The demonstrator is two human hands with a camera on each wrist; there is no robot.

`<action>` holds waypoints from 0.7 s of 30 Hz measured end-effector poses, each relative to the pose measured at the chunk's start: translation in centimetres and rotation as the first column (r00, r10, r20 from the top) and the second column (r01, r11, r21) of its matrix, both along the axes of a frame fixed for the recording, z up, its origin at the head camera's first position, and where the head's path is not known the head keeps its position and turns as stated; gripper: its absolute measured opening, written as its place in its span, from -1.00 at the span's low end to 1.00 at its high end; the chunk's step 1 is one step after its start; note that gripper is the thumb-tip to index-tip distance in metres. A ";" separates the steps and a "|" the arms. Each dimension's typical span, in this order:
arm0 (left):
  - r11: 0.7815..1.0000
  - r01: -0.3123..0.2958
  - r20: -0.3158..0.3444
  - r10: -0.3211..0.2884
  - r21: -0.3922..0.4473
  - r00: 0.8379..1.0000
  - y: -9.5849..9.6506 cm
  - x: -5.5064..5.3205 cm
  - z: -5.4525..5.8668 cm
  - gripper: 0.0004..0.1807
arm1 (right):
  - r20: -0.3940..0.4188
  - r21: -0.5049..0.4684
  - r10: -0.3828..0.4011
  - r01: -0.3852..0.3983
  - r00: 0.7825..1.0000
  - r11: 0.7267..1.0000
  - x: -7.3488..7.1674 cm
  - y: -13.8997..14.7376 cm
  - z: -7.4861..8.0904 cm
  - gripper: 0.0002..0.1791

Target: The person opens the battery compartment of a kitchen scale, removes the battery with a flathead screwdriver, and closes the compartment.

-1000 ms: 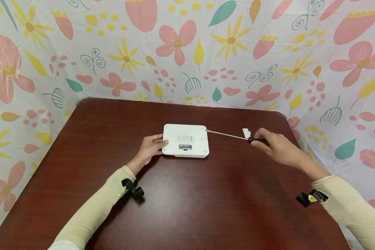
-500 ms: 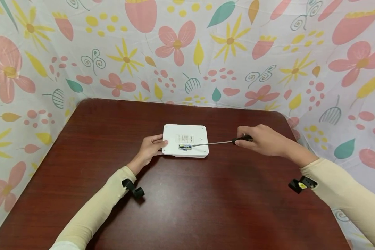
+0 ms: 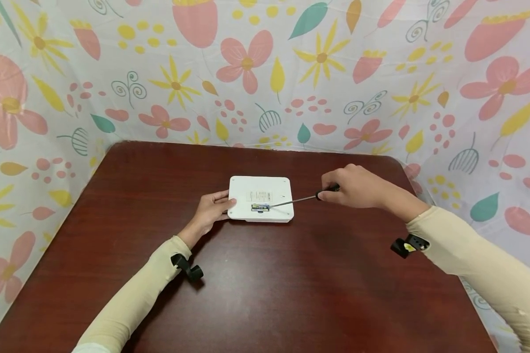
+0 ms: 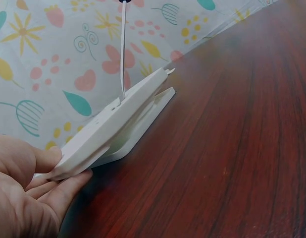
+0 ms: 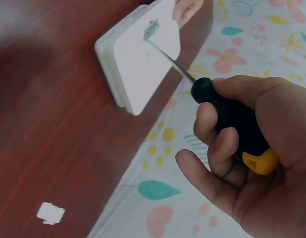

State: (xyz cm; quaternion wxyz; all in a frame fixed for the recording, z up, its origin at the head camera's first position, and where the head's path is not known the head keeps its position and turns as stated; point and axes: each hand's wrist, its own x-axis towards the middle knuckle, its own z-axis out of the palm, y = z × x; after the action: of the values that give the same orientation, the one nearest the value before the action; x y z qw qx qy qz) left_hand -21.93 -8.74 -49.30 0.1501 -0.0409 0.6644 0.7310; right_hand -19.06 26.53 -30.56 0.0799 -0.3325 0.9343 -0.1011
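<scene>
A white flat rectangular device (image 3: 243, 187) lies with its underside up, a printed label and an uncovered battery compartment showing. My left hand (image 3: 208, 212) grips its left edge, thumb on top and fingers below, and in the left wrist view the device (image 4: 113, 119) looks tilted over the table. A battery (image 3: 259, 207) sits in the compartment. My right hand (image 3: 357, 186) holds a screwdriver (image 3: 297, 200) by its black handle with a yellow end (image 5: 262, 161). The screwdriver's tip is right at the battery's right end.
A small white battery cover (image 5: 50, 213) lies on the dark reddish-brown table (image 3: 265, 284), hidden behind the right hand in the head view. Flower-printed cloth (image 3: 247, 98) stands around the table's back and sides. Black straps (image 3: 187, 267) jut from both wrists.
The right hand has moved left with the screwdriver, its tip going from the device's upper right corner down to the battery compartment. The left hand and the device have kept their place.
</scene>
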 end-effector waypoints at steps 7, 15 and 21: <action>1.000 0.010 -0.006 -0.010 -0.005 1.000 -0.2 0.0 0.1 -0.44 | -0.009 0.024 -0.017 0.018 1.000 1.000 -0.5 -1.8 1.4 -0.78; 1.000 0.007 0.002 -0.007 -0.003 1.000 -0.2 0.2 0.2 -0.43 | -0.043 0.056 -0.016 0.018 0.999 0.998 -0.1 -4.2 2.7 -0.67; 1.000 0.007 0.000 -0.007 0.004 1.000 -0.1 0.0 0.0 -0.44 | -0.050 0.131 0.008 -0.001 0.999 0.991 -0.3 -6.5 3.6 -0.55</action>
State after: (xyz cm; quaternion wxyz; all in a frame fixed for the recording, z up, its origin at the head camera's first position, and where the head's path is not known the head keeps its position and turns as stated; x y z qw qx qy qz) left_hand -21.92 -8.87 -49.28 0.1524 -0.0383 0.6629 0.7320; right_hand -19.38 19.99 -26.95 0.0780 -0.3312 0.9398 -0.0310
